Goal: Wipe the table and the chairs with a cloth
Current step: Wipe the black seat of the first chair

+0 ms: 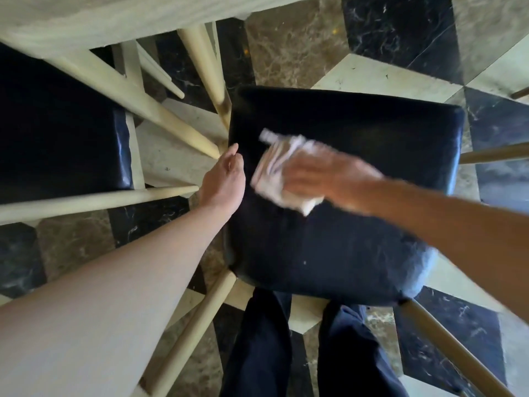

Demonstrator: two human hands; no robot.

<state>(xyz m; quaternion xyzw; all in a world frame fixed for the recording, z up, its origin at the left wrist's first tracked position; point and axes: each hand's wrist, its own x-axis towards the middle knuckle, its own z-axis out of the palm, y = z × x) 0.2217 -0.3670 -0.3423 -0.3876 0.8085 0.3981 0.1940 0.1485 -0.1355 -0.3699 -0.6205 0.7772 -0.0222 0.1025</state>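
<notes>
— Where's the cloth (pixel 282 170)?
— On the black chair seat (pixel 357 239), left of centre, its length running toward the seat's far-left corner; the blurred right hand (pixel 320 176) grasps it.
— The left hand (pixel 224 179)?
— Relaxed at the seat's left edge, holding nothing.

I take this for a home dining room: black padded chairs (pixel 343 196) on pale wooden legs, drawn up by a pale table (pixel 86 21), over a polished marble floor (pixel 292 53) (black, brown and cream tiles).
</notes>
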